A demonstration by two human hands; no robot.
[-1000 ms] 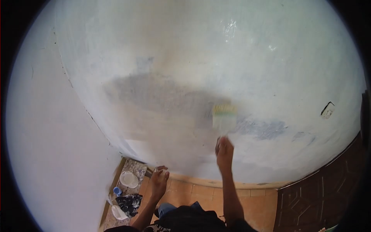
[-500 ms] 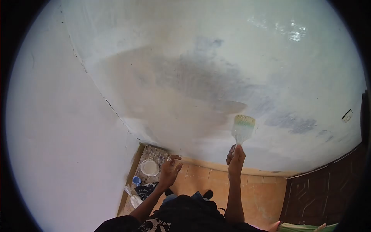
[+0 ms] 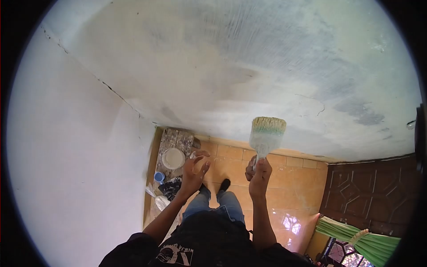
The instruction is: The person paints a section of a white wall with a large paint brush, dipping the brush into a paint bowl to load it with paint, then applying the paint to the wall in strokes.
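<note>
My right hand (image 3: 259, 173) is wrapped round the handle of a wide paintbrush (image 3: 267, 135), its yellowish bristles pointing up toward the wall (image 3: 284, 75). The brush's lower part is coated in pale green and white paint. My left hand (image 3: 194, 171) hangs free with curled fingers, thumb and forefinger apart and nothing visible between them. It is nearest to a round white container (image 3: 173, 158) of pale paint, which stands on a paint-spattered bench (image 3: 169, 138). Grey damp-looking patches and streaks mark the wall.
A blue cup (image 3: 159, 177), a dark cloth (image 3: 171, 188) and a white bag (image 3: 161, 202) lie along the bench. A cracked corner seam joins the left wall (image 3: 80, 133). Orange tiles (image 3: 280, 187) cover the floor. At right are a dark carved door (image 3: 373, 187) and a green curtain (image 3: 356, 233).
The view has tipped downward, showing more floor, my legs and the curtain. My right hand with the paintbrush has moved left in view. My left hand keeps its curled shape.
</note>
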